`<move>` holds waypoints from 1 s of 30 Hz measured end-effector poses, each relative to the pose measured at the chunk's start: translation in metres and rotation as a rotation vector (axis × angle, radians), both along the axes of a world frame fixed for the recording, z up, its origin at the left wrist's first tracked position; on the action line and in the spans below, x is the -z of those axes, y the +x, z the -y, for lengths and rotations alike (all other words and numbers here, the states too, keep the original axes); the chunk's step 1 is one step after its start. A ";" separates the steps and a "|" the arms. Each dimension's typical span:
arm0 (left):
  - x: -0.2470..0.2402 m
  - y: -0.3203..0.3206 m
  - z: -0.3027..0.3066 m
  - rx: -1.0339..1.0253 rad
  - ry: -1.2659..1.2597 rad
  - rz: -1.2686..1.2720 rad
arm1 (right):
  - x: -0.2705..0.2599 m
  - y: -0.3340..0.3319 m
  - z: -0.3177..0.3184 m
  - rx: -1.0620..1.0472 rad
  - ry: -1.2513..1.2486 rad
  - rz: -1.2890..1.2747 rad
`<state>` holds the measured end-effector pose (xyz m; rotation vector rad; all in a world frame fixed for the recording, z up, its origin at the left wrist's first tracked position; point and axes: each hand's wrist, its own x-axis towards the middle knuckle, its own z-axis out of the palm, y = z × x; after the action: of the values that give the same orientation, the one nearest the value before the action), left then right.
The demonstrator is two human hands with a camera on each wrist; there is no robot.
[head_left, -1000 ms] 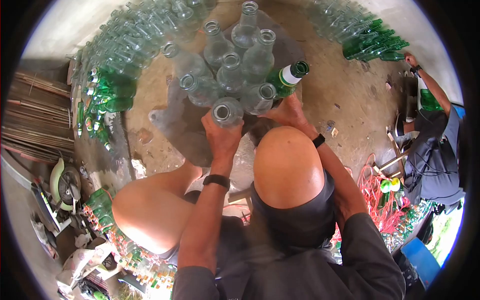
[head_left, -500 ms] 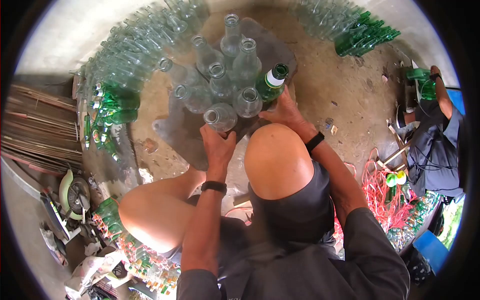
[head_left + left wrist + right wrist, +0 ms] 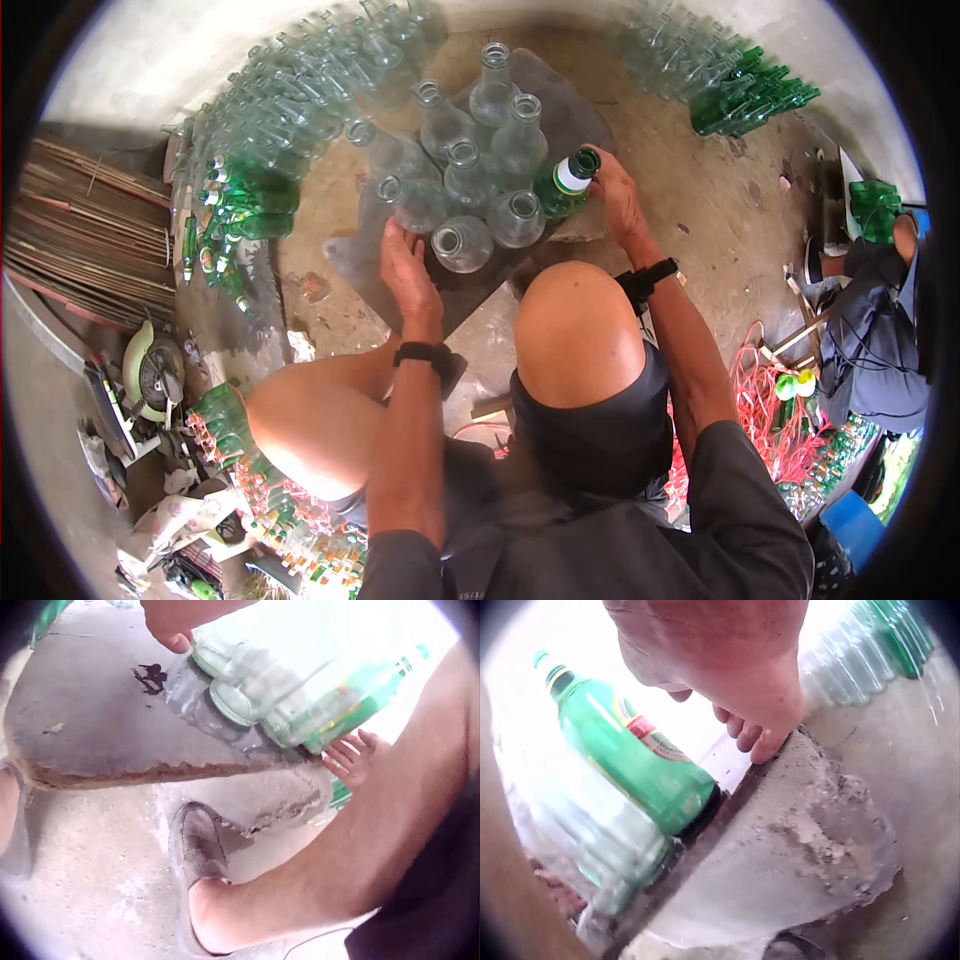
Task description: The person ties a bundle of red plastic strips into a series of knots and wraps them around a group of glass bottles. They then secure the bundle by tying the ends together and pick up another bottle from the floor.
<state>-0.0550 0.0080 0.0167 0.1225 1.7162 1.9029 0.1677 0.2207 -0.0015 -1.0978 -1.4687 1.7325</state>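
Several clear glass bottles stand in a tight cluster on a low grey stone slab. A green bottle with a white neck band and an oval label stands upright at the cluster's right edge. My left hand is at the left side, its extended fingers beside the nearest clear bottles. On the other side, my right hand is by the green bottle. The right wrist view shows a gap between that hand's fingers and the green bottle. Neither hand grips anything.
Rows of clear bottles line the wall, with green bottles at the right. Wooden strips are stacked at the left. Another person sits at the right near tangled red string. My knee rises near the slab.
My left hand has come off the nearest clear bottle and moved left. My right hand has shifted from the near side of the green bottle to its right. The other person's arm has drawn back.
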 end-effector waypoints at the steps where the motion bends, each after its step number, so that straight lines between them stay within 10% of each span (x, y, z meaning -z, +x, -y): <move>1: 0.004 -0.002 -0.006 -0.012 0.110 0.037 | 0.000 -0.006 -0.006 0.018 -0.008 -0.035; 8: 0.018 -0.004 -0.020 -0.034 0.221 0.040 | 0.021 -0.051 -0.027 -0.286 0.018 -0.311; 14: 0.047 -0.010 -0.026 -0.036 0.263 0.054 | 0.040 -0.072 -0.042 -0.326 -0.456 -0.579; 23: 0.047 -0.009 -0.039 -0.177 0.126 -0.042 | -0.016 -0.070 -0.021 -0.390 -0.267 -0.443; 28: 0.049 -0.015 -0.045 -0.225 0.134 0.013 | -0.011 -0.065 -0.030 -0.509 0.374 -0.087; 30: 0.050 -0.026 -0.051 -0.221 0.148 0.045 | 0.006 -0.072 -0.033 -0.427 0.027 -0.266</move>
<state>-0.0811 0.0594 -0.0333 -0.0560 1.6135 2.1758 0.0952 0.2536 -0.0080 -0.5329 -1.6277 2.0438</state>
